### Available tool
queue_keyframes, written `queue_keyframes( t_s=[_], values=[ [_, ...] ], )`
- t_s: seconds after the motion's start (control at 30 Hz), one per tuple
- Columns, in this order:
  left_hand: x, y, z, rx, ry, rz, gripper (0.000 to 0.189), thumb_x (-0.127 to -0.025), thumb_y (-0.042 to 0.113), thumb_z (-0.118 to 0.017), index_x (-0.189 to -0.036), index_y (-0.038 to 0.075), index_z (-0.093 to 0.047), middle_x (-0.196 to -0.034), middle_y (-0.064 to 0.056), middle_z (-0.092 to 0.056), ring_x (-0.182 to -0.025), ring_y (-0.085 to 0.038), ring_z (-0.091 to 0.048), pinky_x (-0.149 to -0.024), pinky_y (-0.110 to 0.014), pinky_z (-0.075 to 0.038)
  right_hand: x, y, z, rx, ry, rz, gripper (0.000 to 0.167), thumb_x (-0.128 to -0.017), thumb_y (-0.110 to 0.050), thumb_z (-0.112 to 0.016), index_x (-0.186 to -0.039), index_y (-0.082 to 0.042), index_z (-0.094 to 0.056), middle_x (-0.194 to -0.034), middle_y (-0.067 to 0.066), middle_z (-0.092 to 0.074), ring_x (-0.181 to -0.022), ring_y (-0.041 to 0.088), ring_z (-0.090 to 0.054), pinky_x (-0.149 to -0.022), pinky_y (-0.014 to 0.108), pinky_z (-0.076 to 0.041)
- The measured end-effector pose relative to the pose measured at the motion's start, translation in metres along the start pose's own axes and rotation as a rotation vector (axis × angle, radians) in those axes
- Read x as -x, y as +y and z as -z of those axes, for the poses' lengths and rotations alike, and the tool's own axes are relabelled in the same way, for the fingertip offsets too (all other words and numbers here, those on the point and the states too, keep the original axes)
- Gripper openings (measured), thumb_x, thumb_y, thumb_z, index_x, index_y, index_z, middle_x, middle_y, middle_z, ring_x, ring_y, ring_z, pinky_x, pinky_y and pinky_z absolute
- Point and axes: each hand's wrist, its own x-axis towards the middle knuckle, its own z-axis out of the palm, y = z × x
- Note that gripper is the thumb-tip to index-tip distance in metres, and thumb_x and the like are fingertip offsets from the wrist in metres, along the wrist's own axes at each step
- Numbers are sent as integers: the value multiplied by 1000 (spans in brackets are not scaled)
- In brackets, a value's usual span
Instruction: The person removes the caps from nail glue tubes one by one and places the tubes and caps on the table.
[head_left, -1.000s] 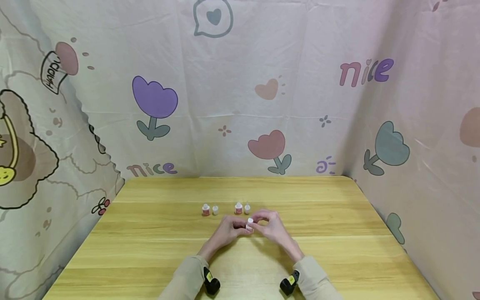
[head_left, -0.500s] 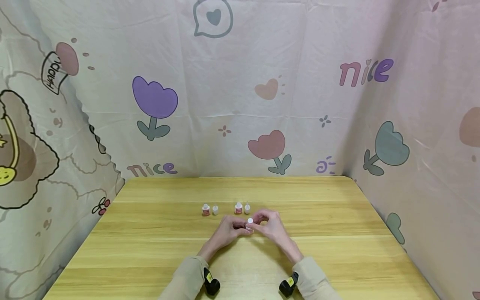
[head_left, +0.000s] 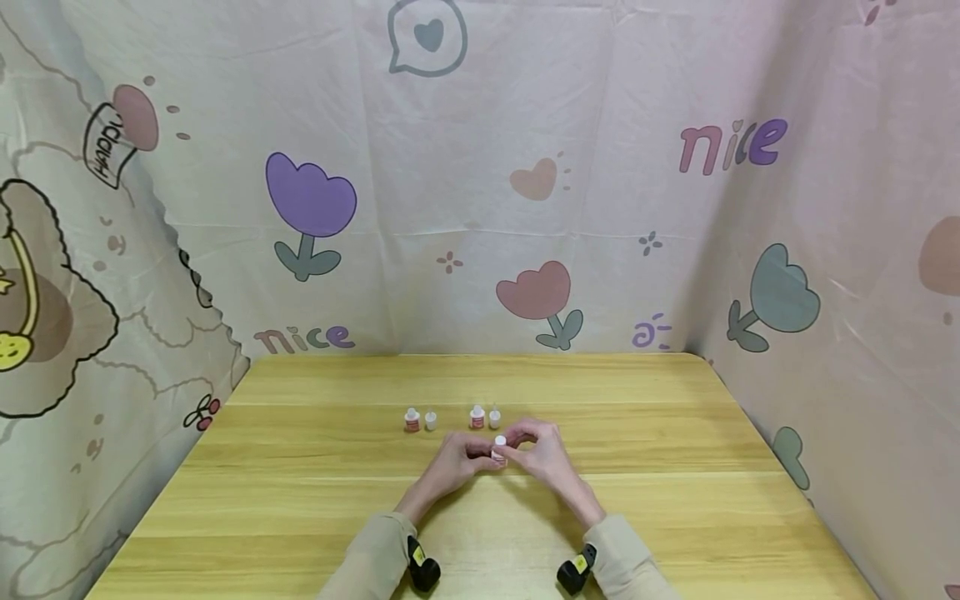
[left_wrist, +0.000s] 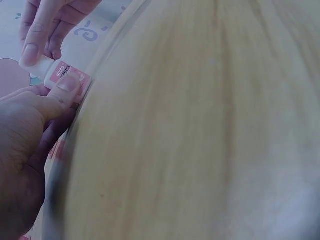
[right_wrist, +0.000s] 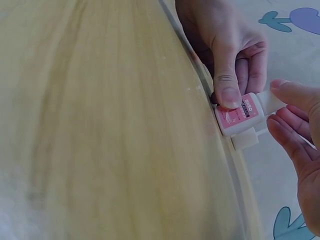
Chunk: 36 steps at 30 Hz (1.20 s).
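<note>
Near the middle of the table, my left hand (head_left: pixel 453 461) grips a small white bottle (right_wrist: pixel 242 116) with a pink label, its thumb lying across the label. My right hand (head_left: pixel 546 454) pinches the bottle's white cap (right_wrist: pixel 270 102) between thumb and fingers. The bottle stands upright in the head view, and the cap sits on its top. Left wrist view: the left thumb (left_wrist: pixel 67 84) covers part of the label. Whether the bottle's base touches the table is hidden by the fingers.
Just beyond the hands stand a pink-labelled bottle (head_left: pixel 477 417) and a small white narrow-tipped piece (head_left: pixel 494 417). Farther left is a like pair, a bottle (head_left: pixel 412 421) and a white piece (head_left: pixel 431 420). A patterned cloth (head_left: pixel 450 208) hangs behind the wooden table (head_left: pixel 315 500).
Both hands keep their hold on the bottle and cap. My right wrist has shifted very slightly left; the things on the table stay where they were.
</note>
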Motion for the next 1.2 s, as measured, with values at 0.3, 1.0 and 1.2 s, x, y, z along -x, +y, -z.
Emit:
queue_keyframes(
  t_s=[0.3, 1.0, 1.2],
  values=[
    [0, 3, 0, -22, -22, 48, 17, -85, 14, -79, -102, 14, -80, -92, -2, -80, -78, -3, -72, -75, -21, -58, 2, 7, 3, -55, -41, -1, 9, -81, 11, -76, -90, 10, -72, -87, 24, -73, -77, 34, -70, -79, 47, -61],
    [0, 2, -2, 17, 10, 27, 18, -83, 13, -80, -101, 13, -80, -92, -4, -80, -80, -19, -76, -74, -25, -60, 1, -1, 1, -8, -16, -74, 12, -78, 8, -80, -86, 8, -71, -80, 22, -73, -71, 25, -69, -71, 38, -61],
    [0, 2, -1, 20, 1, 30, 18, -84, 14, -80, -102, 13, -80, -92, -4, -80, -80, -17, -75, -74, -22, -58, 1, 0, 1, -14, -10, -32, 11, -77, 9, -80, -85, 8, -71, -80, 21, -73, -71, 26, -69, -70, 41, -62]
  ],
)
